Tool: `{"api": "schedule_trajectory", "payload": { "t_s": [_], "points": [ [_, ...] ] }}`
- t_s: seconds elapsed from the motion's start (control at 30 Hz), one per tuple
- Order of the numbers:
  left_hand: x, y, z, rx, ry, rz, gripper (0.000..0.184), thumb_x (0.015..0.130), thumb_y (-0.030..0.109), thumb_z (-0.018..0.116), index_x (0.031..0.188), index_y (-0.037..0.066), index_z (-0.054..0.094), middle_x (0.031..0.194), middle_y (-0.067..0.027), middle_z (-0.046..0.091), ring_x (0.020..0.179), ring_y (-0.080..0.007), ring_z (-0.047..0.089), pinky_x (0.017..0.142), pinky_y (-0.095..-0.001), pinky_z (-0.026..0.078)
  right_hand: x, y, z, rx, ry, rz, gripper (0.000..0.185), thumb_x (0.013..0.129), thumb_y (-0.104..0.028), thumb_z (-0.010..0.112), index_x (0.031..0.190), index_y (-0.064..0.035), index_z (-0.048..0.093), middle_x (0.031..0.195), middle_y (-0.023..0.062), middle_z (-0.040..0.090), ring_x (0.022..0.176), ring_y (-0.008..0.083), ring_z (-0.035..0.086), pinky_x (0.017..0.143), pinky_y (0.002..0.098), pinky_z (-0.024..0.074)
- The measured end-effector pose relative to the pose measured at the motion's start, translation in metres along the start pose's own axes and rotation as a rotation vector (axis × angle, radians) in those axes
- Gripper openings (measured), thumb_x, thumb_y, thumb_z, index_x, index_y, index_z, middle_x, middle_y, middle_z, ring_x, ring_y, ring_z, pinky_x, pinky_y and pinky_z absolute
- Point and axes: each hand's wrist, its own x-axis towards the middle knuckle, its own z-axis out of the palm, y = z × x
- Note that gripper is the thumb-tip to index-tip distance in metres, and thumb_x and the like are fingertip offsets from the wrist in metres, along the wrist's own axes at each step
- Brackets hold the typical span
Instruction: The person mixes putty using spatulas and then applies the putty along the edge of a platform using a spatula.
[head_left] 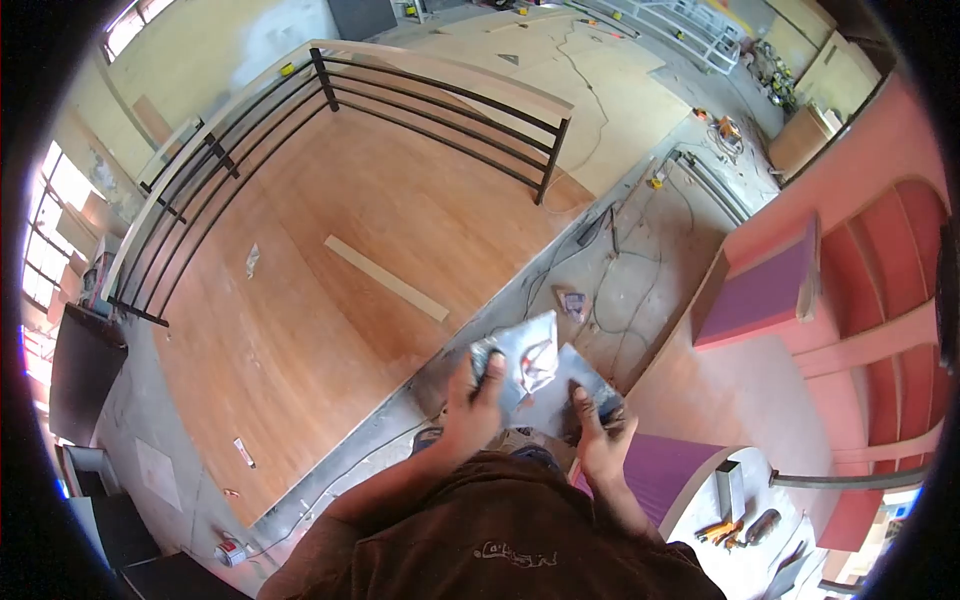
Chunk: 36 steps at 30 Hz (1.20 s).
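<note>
Near the body, my left hand is closed on a flat metallic sheet-like piece, its thumb on top; a crumpled, shiny patch shows on that piece. To its right, my right hand grips a flat grey plate by its dark lower right part, thumb on top. The two pieces are held close together, and whether they touch is hard to tell. What exactly either piece is cannot be made out.
A wooden platform with a black metal railing lies ahead left, with a loose wood strip on it. Cables cross the floor. Pink and purple furniture stands right; tools lie on a surface lower right.
</note>
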Motion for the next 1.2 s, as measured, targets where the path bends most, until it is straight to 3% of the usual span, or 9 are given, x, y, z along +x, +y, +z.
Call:
{"api": "schedule_trajectory", "payload": {
  "t_s": [0.03,0.2,0.27,0.37,0.43,0.6,0.77,0.87,1.2],
  "points": [
    [-0.001,-0.009,-0.003,0.343,-0.014,0.343,0.024,0.101,0.024,0.057,0.104,0.001,0.060,0.083,-0.0011,0.061,0.074,-0.0081,0.053,0.068,-0.0290,0.047,0.005,0.003,0.000,-0.007,0.070,0.020,0.020,0.092,-0.018,0.071,0.093,0.0020,0.070,0.084,-0.0003,0.067,0.075,0.0079,0.055,0.067,0.0239,0.0445],
    [-0.005,-0.010,-0.013,0.427,-0.226,0.182,0.022,0.102,0.023,0.056,0.104,0.002,0.060,0.085,-0.0015,0.061,0.071,-0.0083,0.052,0.065,-0.0294,0.046,0.037,0.017,-0.011,0.218,0.286,-0.026,0.023,0.094,-0.024,0.069,0.099,-0.0012,0.068,0.091,0.0008,0.067,0.076,0.0076,0.056,0.068,0.0249,0.0464],
    [0.004,-0.008,-0.013,0.465,-0.267,0.164,0.022,0.102,0.024,0.054,0.104,0.003,0.061,0.086,-0.0011,0.062,0.071,-0.0081,0.051,0.065,-0.0291,0.046,0.030,0.010,-0.024,0.339,-0.072,-0.193,0.029,0.099,-0.023,0.060,0.108,0.0044,0.065,0.114,0.0101,0.064,0.102,0.0196,0.060,0.088,0.0382,0.0496],
    [0.024,-0.011,-0.017,-0.301,-0.160,-0.488,0.028,0.102,0.033,0.054,0.114,0.009,0.062,0.091,0.0009,0.064,0.072,-0.0099,0.057,0.065,-0.0278,0.050,0.035,-0.019,-0.030,-0.278,-0.416,-0.797,0.027,0.087,-0.012,0.066,0.114,-0.0062,0.068,0.118,0.0151,0.063,0.104,0.0265,0.061,0.087,0.0419,0.0492],
    [0.026,0.004,-0.023,-0.385,-0.318,-0.432,0.035,0.101,0.037,0.055,0.119,0.007,0.061,0.099,-0.0003,0.065,0.080,-0.0115,0.060,0.072,-0.0295,0.051,0.045,-0.031,-0.021,-0.606,-0.716,-1.123,0.044,0.075,-0.013,0.068,0.119,-0.0187,0.069,0.127,0.0154,0.058,0.114,0.0360,0.055,0.093,0.0482,0.0469],
    [0.037,-0.001,-0.059,-0.449,-0.227,-0.450,0.035,0.099,0.040,0.058,0.109,0.006,0.065,0.094,-0.0025,0.067,0.083,-0.0144,0.064,0.076,-0.0298,0.052,0.075,-0.041,-0.038,-1.255,-0.676,-0.880,0.051,0.073,-0.012,0.062,0.122,-0.0289,0.068,0.139,0.0068,0.051,0.122,0.0312,0.050,0.097,0.0459,0.0447],
    [0.030,0.014,-0.051,0.399,-0.043,0.077,0.023,0.101,0.026,0.059,0.106,0.003,0.063,0.084,0.0025,0.058,0.082,-0.0079,0.052,0.076,-0.0252,0.045,0.064,-0.048,-0.012,-1.281,-0.695,-1.043,0.056,0.077,-0.016,0.058,0.131,-0.0345,0.061,0.139,0.0018,0.051,0.125,0.0264,0.048,0.099,0.0426,0.0427],
    [0.043,-0.023,-0.063,0.411,-0.013,0.188,0.023,0.100,0.026,0.059,0.106,0.004,0.062,0.089,0.0021,0.059,0.084,-0.0083,0.051,0.076,-0.0254,0.044,0.062,-0.046,-0.014,-1.402,-0.909,-1.016,0.057,0.080,-0.020,0.056,0.135,-0.0356,0.057,0.140,0.0010,0.050,0.125,0.0252,0.048,0.100,0.0412,0.0409],
    [0.047,-0.034,-0.067,0.066,0.059,-0.278,0.027,0.099,0.030,0.060,0.105,0.004,0.063,0.093,-0.0025,0.063,0.081,-0.0115,0.056,0.075,-0.0272,0.047,0.057,-0.055,-0.015,-1.253,-0.944,-1.066,0.054,0.081,-0.027,0.057,0.135,-0.0339,0.058,0.141,0.0013,0.052,0.125,0.0245,0.051,0.095,0.0375,0.0419]
  ]
}}
